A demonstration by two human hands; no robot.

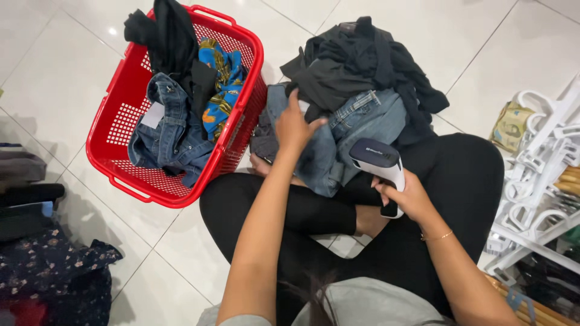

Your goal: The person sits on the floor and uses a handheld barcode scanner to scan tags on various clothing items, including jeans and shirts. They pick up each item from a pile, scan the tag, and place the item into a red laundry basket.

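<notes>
**Denim in one hand, scanner in the other**

Denim is what your left hand (294,128) has hold of: the fingers are closed on a fold of the blue jeans (356,136) lying on the pile just past your crossed legs, with black garments (356,63) heaped over their far end. Your right hand (406,196) is wrapped shut around the grip of the white handheld scanner (380,169), its dark head tilted toward the jeans and close to them.

To do this step well, I'd judge you need the tag face flat and unshadowed. Lift the fold clear of the black cloth, pull it taut with the left hand, and keep the scanner head square to it rather than angled (no tag shows from the head view, so it may sit under your fingers). Hold the scanner steady, slightly back from the fabric.

Beside your left knee stands the red basket (115,148), holding another pair of jeans, a blue patterned cloth and dark clothes. White hangers (538,151) lie stacked at your right.
</notes>
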